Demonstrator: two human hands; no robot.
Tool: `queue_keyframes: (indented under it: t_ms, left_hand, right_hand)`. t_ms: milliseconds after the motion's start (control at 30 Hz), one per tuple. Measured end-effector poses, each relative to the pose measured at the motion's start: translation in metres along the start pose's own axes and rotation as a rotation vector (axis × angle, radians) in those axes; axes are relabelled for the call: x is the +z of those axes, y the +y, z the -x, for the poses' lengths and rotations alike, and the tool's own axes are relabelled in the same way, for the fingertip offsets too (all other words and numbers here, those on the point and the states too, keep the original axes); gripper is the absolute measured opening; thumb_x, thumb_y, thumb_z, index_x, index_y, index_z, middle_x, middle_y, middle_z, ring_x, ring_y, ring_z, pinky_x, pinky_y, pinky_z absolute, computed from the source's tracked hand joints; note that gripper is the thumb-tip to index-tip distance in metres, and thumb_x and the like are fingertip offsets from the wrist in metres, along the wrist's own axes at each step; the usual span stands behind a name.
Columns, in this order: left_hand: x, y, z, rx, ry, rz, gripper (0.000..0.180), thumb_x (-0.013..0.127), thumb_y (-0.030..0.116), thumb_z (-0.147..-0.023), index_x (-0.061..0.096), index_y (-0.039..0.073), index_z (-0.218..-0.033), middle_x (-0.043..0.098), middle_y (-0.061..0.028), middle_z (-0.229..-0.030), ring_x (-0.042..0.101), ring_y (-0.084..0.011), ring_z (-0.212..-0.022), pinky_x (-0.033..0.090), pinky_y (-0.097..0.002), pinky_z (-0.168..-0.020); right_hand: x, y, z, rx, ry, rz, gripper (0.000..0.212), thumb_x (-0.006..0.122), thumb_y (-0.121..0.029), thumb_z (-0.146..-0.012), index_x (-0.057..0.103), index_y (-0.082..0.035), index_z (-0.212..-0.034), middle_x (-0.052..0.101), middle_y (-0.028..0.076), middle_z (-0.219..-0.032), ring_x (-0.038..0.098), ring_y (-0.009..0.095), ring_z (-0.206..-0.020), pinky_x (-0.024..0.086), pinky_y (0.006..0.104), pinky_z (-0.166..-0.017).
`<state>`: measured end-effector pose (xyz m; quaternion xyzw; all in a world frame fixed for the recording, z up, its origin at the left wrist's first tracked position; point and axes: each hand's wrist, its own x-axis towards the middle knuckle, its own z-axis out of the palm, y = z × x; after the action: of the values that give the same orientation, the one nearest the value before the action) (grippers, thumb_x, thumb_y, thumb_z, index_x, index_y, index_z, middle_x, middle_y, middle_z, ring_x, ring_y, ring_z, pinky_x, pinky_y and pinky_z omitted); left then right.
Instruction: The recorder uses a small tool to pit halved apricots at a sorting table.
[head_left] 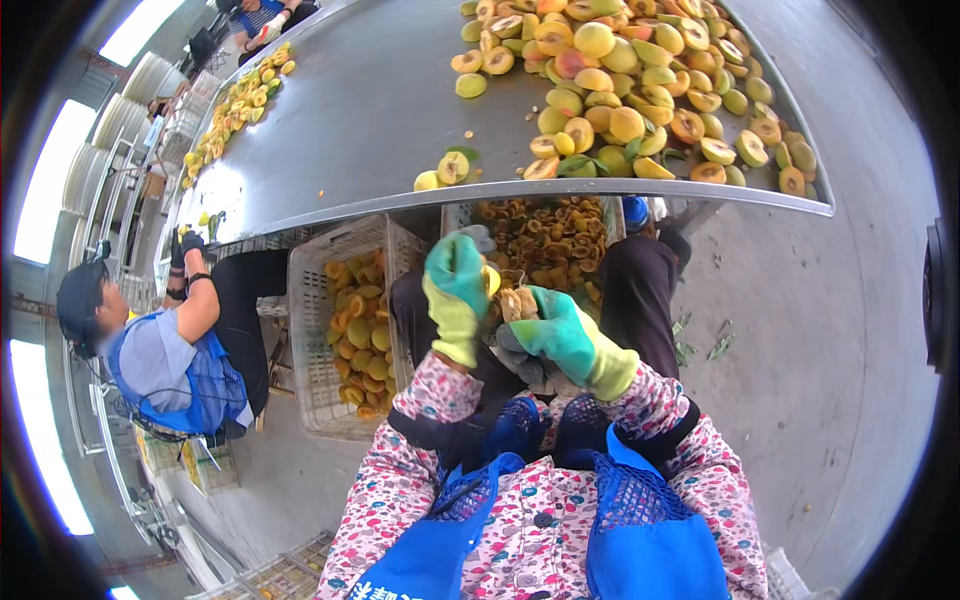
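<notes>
A: Quick q: where's the fruit pc, & what's each grip doing?

B: Yellow fruit pc (491, 281) is at the L grip (456, 292), held up in front of the middle crate (460, 214), off the tabletop (380, 110). L grip's pinching it, gloved fingers curled in.

A: & R?

B: R grip (565, 338) is wrapped round a tan-brown thing (518, 305), just beside the fruit pc. Poss. a tool handle; can't tell, too small & part hidden. Can't tell if it touches the fruit either.

A: Step in hand, approx?

B: My read: working a single pc by hand, prob. taking the stone out, w/ both grips close together.

A: Supply?

B: Big fruit pile (625, 122) on the tabletop, many cut in half, some w/ stones showing. Reddish-brown pcs (545, 240) fill the middle crate; rounder orange-yellow pcs (370, 335) sit in the side crate (335, 415), to its L.

A: Next move calls for what, IYO?

B: L grip firm but not squashing; R controlled, fingertips clear of any edge. Then a clean release over a crate; which one, can't say.
</notes>
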<state>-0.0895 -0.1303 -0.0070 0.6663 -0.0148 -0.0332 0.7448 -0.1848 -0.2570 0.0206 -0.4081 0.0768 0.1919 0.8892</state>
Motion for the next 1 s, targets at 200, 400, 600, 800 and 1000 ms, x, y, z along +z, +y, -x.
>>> queue_keyframes:
  t_ms: [200, 400, 600, 800, 1000]
  left_hand:
    - [-0.053, 0.022, -0.021, 0.011, -0.084, 0.073, 0.047, 0.040, 0.038, -0.102, 0.063, -0.002, -0.107, 0.067, -0.0077, -0.094, 0.063, -0.0142, -0.086, 0.051, -0.0264, -0.073]
    - [-0.143, 0.021, -0.045, 0.198, 0.041, -0.152, 0.042, 0.044, 0.032, -0.100, 0.058, -0.004, -0.117, 0.066, -0.0087, -0.099, 0.062, -0.0152, -0.078, 0.049, -0.0277, -0.066]
    - [-0.134, 0.043, -0.102, 0.371, 0.270, -1.262, 0.028, 0.059, 0.018, -0.085, 0.066, 0.004, -0.107, 0.063, -0.0194, -0.114, 0.057, -0.0370, -0.108, 0.046, -0.0431, -0.093]
    - [0.041, 0.030, -0.234, 0.339, -0.230, -1.196, 0.047, 0.058, 0.032, -0.082, 0.057, 0.016, -0.126, 0.049, -0.0168, -0.137, 0.047, -0.0353, -0.126, 0.039, -0.0406, -0.104]
    - [0.084, -0.046, -0.335, 0.366, -0.100, -1.515, 0.055, 0.065, 0.040, -0.075, 0.058, 0.018, -0.125, 0.056, -0.0162, -0.128, 0.054, -0.0369, -0.116, 0.043, -0.0444, -0.098]
  right_hand:
    - [-0.024, -0.021, -0.018, -0.108, 0.224, 0.742, 0.021, 0.066, -0.014, -0.079, 0.056, -0.004, -0.095, 0.061, 0.004, -0.073, 0.061, 0.013, -0.064, 0.048, 0.0264, -0.053]
    - [-0.061, -0.017, -0.026, -0.030, 0.392, 0.559, 0.022, 0.063, -0.019, -0.078, 0.056, -0.003, -0.092, 0.061, 0.007, -0.071, 0.060, 0.016, -0.060, 0.048, 0.0322, -0.056]
    - [-0.085, -0.028, -0.028, -0.045, 0.346, 0.485, 0.017, 0.063, -0.014, -0.080, 0.055, -0.004, -0.091, 0.058, 0.001, -0.073, 0.055, 0.011, -0.056, 0.047, 0.0280, -0.052]
    - [-0.104, -0.021, -0.037, 0.068, 0.168, 0.030, 0.028, 0.065, -0.009, -0.080, 0.056, 0.000, -0.105, 0.058, 0.001, -0.084, 0.055, 0.010, -0.067, 0.048, 0.0245, -0.059]
    - [-0.092, -0.038, -0.038, 0.205, 0.217, 0.157, 0.013, 0.060, -0.007, -0.083, 0.054, -0.003, -0.094, 0.057, -0.001, -0.081, 0.051, 0.006, -0.069, 0.044, 0.0226, -0.064]
